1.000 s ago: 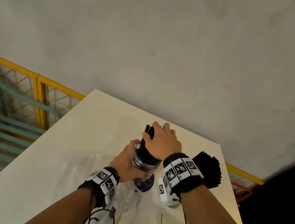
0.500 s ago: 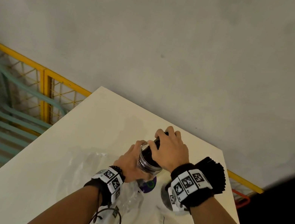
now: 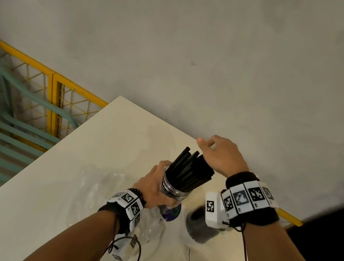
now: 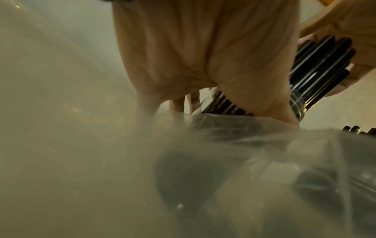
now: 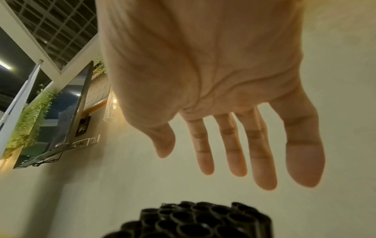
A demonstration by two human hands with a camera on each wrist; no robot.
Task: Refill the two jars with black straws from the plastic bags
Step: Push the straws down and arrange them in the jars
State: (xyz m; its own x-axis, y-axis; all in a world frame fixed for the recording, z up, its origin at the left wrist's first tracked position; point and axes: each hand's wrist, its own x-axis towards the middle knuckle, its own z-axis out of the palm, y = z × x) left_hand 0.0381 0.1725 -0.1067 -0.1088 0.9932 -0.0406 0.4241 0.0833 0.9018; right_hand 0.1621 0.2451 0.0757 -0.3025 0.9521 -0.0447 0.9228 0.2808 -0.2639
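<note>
My left hand (image 3: pixel 156 187) grips a clear glass jar (image 3: pixel 173 190) tilted away from me, with a bundle of black straws (image 3: pixel 191 170) sticking out of its mouth. The same jar (image 4: pixel 297 104) and straws (image 4: pixel 321 61) show beside my left palm (image 4: pixel 203 56) in the left wrist view. My right hand (image 3: pixel 219 155) hovers just above and right of the straw tips, fingers straight and spread, holding nothing; its fingers (image 5: pixel 230 145) show bare in the right wrist view. A second jar (image 3: pixel 202 225) packed with black straws (image 5: pixel 195 220) stands under my right wrist.
Crumpled clear plastic bags (image 3: pixel 109 190) lie on the cream table (image 3: pixel 39 199) around and under my left wrist, with a purple label (image 3: pixel 171 213) below the jar. The wall (image 3: pixel 204 44) is just behind the table; a yellow railing (image 3: pixel 53 95) and green chairs stand left.
My right hand was pressing down on the straw tops in the jar; it has let go and lifted up to the right. The straws now stand fanned and uncovered in the tilted jar.
</note>
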